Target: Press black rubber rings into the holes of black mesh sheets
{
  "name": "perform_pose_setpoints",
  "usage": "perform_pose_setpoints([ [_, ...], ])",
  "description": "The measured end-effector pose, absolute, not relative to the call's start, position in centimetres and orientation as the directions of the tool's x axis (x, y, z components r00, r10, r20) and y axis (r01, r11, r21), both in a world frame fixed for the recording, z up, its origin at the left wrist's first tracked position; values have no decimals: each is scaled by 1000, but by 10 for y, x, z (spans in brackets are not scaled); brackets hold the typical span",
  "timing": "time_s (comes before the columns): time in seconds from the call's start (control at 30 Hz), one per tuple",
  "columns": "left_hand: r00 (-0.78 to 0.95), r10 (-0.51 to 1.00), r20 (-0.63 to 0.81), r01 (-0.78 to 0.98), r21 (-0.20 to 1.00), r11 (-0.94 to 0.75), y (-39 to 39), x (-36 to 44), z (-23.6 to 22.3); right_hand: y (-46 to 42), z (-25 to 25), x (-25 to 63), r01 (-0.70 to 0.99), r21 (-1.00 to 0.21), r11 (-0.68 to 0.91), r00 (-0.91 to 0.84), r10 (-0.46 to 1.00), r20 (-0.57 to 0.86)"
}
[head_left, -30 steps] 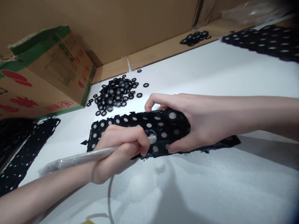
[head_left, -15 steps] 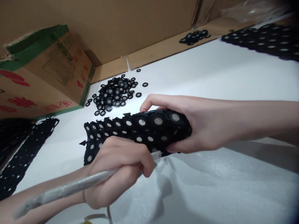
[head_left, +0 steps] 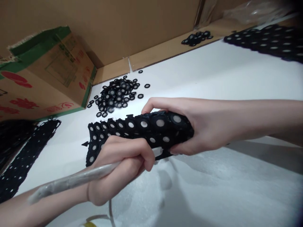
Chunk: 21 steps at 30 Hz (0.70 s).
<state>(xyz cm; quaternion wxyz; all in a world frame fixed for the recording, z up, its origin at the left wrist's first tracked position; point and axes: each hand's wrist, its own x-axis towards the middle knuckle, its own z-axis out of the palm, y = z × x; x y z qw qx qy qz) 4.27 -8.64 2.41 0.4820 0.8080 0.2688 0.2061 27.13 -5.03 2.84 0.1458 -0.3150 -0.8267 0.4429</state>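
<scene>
My left hand (head_left: 123, 157) is closed round a grey pen-like tool (head_left: 82, 176), held like a pen. Its pale tip meets the lower edge of a black sheet (head_left: 130, 125), which carries rows of whitish round dots. That sheet is bent over at its right end, where my right hand (head_left: 203, 123) grips it between thumb and fingers. Part of the sheet is hidden behind my left hand. Behind it lies a heap of small black rings with pale centres (head_left: 115, 94).
A cardboard box (head_left: 54, 69) with green edges stands at the left. Below it lies a black dotted strip (head_left: 28, 154). More black pieces (head_left: 197, 37) rest on a cardboard ledge at the back. Another dotted sheet (head_left: 270, 41) is at the far right, near clear plastic (head_left: 258, 12).
My left hand has moved slightly up, and the tool's tip has shifted up and left against the sheet. The tool's rear end has risen and moved right. My right hand keeps its grip.
</scene>
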Motion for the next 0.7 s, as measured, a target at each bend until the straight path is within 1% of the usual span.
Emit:
perform_pose_setpoints([
  [0.07,770,636,51,256,888,-381,-87,43,25,-51,30,271,399,-819,411,-761,647,-46],
  [0.3,790,612,41,282,862,-422,-87,45,25,-51,28,272,368,-832,414,-761,648,-14],
  [0.43,814,579,40,287,839,-462,-85,46,26,-52,26,271,342,-840,422,-764,645,13],
  [0.7,865,502,2,275,835,-477,-81,49,33,-54,22,270,320,-842,435,-766,642,41],
])
